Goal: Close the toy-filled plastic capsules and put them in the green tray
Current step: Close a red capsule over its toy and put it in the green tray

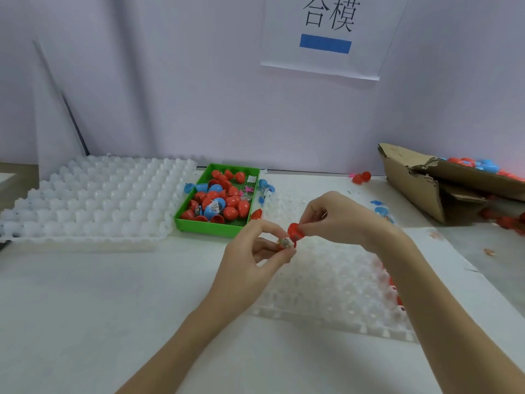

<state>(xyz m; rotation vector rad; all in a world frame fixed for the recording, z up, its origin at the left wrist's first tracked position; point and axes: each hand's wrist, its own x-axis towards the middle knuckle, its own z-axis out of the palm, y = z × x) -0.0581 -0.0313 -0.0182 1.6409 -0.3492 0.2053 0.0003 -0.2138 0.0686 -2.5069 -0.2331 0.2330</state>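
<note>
Pinching a toy-filled capsule half (285,243) in the left hand (257,251), a person holds its red cap (295,231) in the right hand's (338,216) fingertips, both above the near white mold tray (326,302). Left to right, a second white mold tray (93,200) abuts the green tray (210,227) of red and blue capsules; bare tabletop (99,308) lies before them, and a torn cardboard box (426,189) sits far right.

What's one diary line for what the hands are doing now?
left hand: holds toy-filled half | right hand: holds red cap | capsule: open | green tray: part-filled
</note>
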